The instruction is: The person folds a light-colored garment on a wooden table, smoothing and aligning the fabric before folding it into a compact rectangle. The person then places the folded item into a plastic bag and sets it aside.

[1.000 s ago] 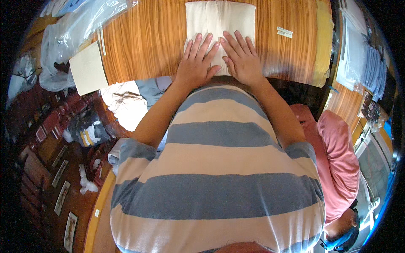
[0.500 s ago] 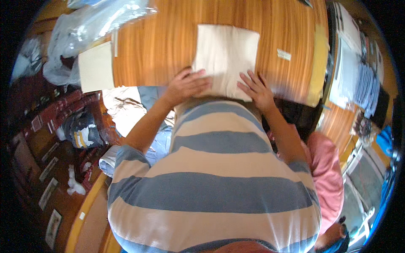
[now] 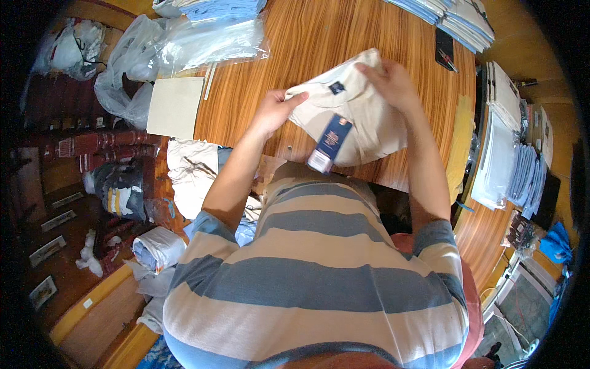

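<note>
A folded cream garment, seemingly a shirt, is lifted at a tilt over the near edge of the wood-grain table. Pinching its left corner is my left hand, thumb on top. My right hand grips the far right corner, fingers bent over the cloth. A small dark label shows on the cloth between the hands. From the front dangles a navy hang tag with a pale lower end. The underside of the garment is hidden.
Clear plastic bags lie at the far left, beside a cream card sheet. Stacked blue folded clothes stand behind them. A dark phone-like object rests at the far right. More folded blue garments sit on the right.
The cream garment lay flat under both hands; now it is raised, tilted and held by its corners. Its label and hang tag have come into sight. My right hand moved farther away.
</note>
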The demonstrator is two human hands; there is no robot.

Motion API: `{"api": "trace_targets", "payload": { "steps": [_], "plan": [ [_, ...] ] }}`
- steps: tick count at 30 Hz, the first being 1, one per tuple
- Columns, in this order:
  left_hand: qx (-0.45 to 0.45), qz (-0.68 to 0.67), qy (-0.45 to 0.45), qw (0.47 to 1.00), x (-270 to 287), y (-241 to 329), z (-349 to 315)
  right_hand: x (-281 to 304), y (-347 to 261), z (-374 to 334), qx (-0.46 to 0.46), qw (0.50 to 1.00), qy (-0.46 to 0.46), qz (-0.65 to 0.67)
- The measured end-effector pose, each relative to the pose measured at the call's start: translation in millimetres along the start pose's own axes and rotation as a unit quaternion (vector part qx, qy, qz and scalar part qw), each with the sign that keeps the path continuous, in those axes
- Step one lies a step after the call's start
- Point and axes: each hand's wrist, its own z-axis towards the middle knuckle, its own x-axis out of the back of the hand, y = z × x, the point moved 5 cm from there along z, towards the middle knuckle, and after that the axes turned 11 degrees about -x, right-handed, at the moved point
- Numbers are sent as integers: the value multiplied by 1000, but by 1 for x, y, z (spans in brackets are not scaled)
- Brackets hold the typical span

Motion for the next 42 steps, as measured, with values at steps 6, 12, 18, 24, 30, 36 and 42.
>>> {"api": "trace_targets", "payload": {
  "steps": [6, 12, 18, 24, 30, 36, 42],
  "plan": [
    [202, -1, 38, 979, 3, -85, 2, -76, 60, 12, 30, 977, 162, -137],
    [-4, 440, -22, 898, 28, -22, 16, -80, 9, -107, -28, 973, 152, -172],
    [-83, 439, -134, 885, -18, -10, 79, -129, -1, -117, -147, 952, 50, -265],
    [-45, 354, -217, 909, -21, -46, 114, -152, -16, -111, -175, 957, 97, -212],
    [-61, 335, -269, 901, -24, -43, 122, -166, -20, -119, -190, 964, 180, -57],
    [-17, 275, -275, 921, -9, -49, 122, -107, 36, -122, -208, 946, 218, 120],
    [56, 248, -274, 928, -17, -53, 123, -81, 80, -109, -233, 962, 142, 11]
  ]
}}
